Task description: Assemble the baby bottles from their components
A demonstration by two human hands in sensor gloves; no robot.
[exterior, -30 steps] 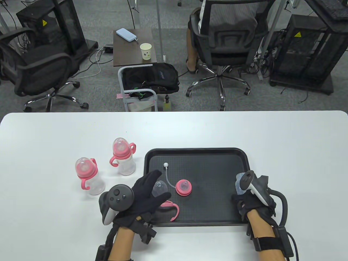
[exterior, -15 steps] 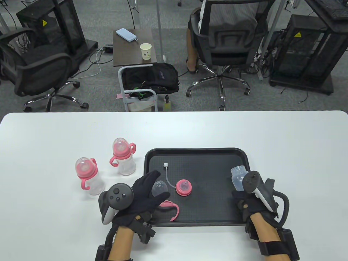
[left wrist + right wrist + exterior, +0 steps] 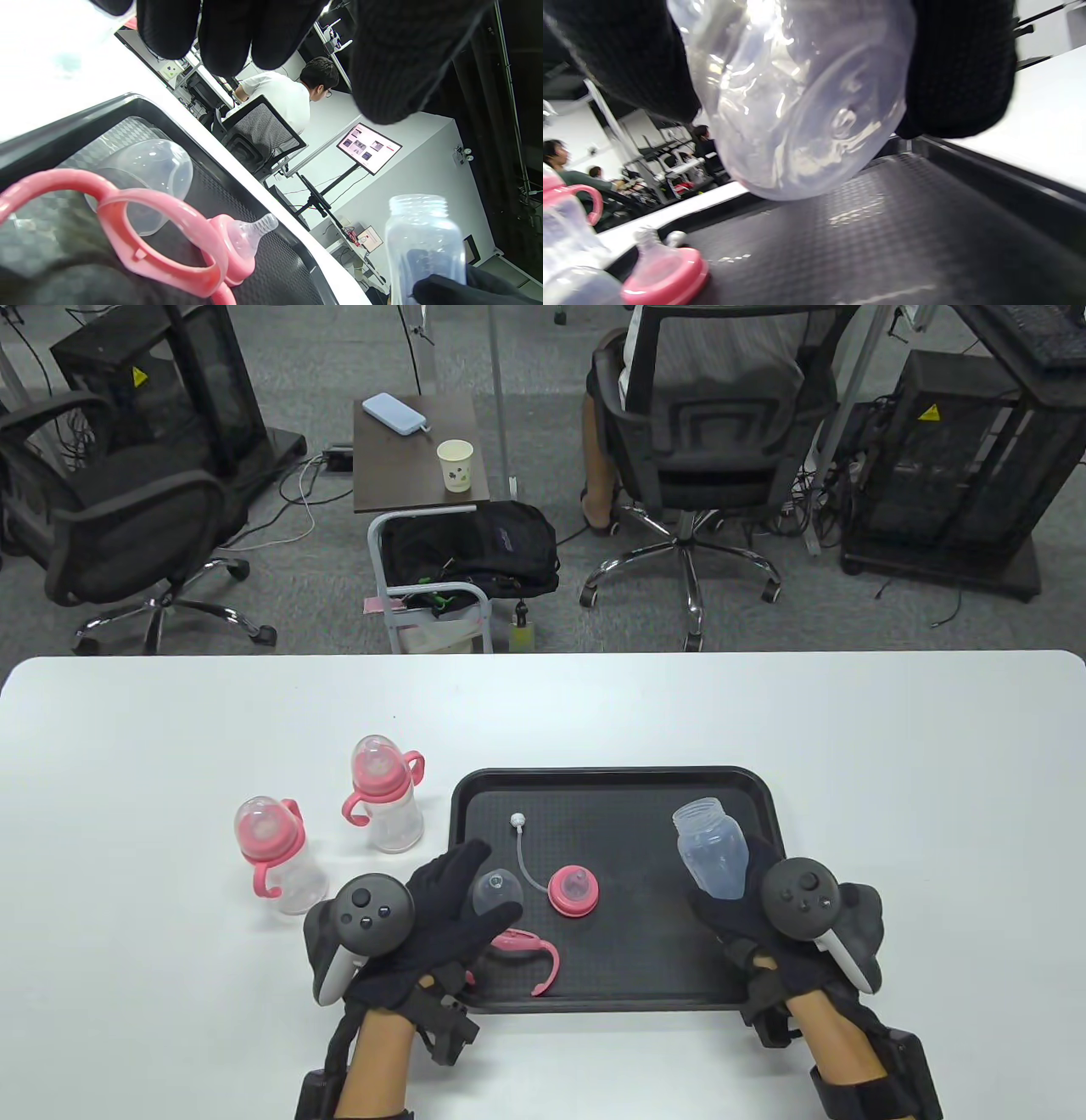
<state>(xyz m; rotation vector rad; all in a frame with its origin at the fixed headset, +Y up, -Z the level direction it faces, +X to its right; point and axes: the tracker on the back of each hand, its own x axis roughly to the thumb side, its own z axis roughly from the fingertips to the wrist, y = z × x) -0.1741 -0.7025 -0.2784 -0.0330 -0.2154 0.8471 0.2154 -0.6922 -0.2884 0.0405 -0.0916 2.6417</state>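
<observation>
My right hand (image 3: 764,916) grips a clear empty bottle body (image 3: 711,848) near its base and holds it upright above the right side of the black tray (image 3: 611,785); the bottle also shows in the right wrist view (image 3: 797,97) and left wrist view (image 3: 424,245). My left hand (image 3: 458,912) hovers open over the tray's left edge, above a clear dome cap (image 3: 498,892) and a pink handle ring (image 3: 534,954). A pink collar with nipple (image 3: 574,891) and a straw with a white weight (image 3: 521,848) lie on the tray.
Two assembled pink-handled bottles (image 3: 280,857) (image 3: 386,797) stand on the white table (image 3: 891,746) left of the tray. Office chairs and a side table stand beyond the far edge.
My right hand has lifted the clear bottle body and turned it upright, moving it left and up over the tray. My left hand has barely moved.
</observation>
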